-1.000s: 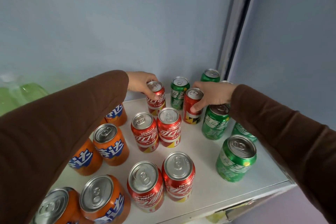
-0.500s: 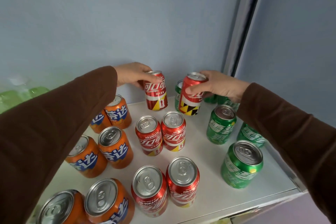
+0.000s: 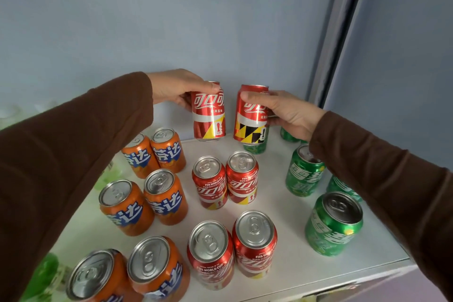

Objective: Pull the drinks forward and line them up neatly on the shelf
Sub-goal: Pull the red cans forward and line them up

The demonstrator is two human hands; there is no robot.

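My left hand [image 3: 176, 88] grips a red cola can [image 3: 209, 115] by its top and holds it in the air above the back of the white shelf [image 3: 282, 206]. My right hand [image 3: 284, 113] grips a second red cola can [image 3: 251, 115] beside it, also lifted. Below them two pairs of red cans [image 3: 225, 181] [image 3: 232, 250] stand in the shelf's middle. Orange cans [image 3: 157, 154] fill the left side in pairs. Green cans [image 3: 304, 174] [image 3: 333, 225] stand on the right, one [image 3: 255, 147] partly hidden behind the lifted can.
A blue-grey wall [image 3: 196, 19] rises behind the shelf, with a dark vertical frame [image 3: 343, 32] at the right. Pale green bottles [image 3: 46, 272] show blurred below the shelf's left edge. The shelf's front edge [image 3: 318, 289] runs along the bottom right.
Both hands have lifted their red cans off the back of the shelf and raised them higher. The view has tilted so the cans below look closer.
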